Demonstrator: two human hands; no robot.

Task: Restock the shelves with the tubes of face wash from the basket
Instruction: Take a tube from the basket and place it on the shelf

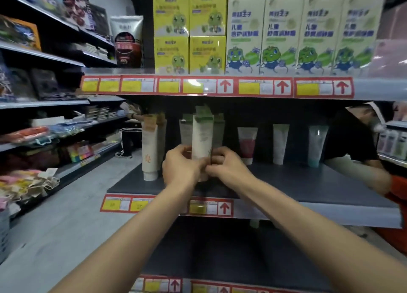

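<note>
A white tube of face wash with a green top (202,138) stands upright, cap down, on the dark middle shelf (308,187). My left hand (181,165) and my right hand (226,163) both grip its lower end from either side. Similar green-topped tubes (186,130) stand right behind it. To the left stands a cream tube with an orange mark (150,151). To the right stand a red-and-white tube (247,144), a white-and-green tube (280,143) and a pale teal tube (316,145). The basket is not in view.
The upper shelf holds yellow boxes (189,31) and pale green cartons (301,33) above red price labels (220,86). Another person's arm (361,173) reaches in at the right. A person in striped trousers (130,136) crouches down the aisle. Left shelves (44,104) carry mixed goods.
</note>
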